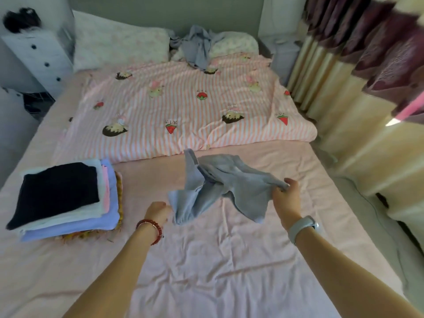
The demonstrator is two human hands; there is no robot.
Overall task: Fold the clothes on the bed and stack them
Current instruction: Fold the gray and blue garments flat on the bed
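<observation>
My left hand and right hand each pinch an edge of the grey-blue garment, possibly a top, over the near bed; light, limp, best held at its corners.

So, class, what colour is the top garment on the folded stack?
Black, or very dark navy: the top garment shows in the head view.

A crumpled grey-blue garment hangs above the pink bed. A folded stack, black piece on top, lies at the left. More grey-blue clothes lie bunched by the pillows.
</observation>
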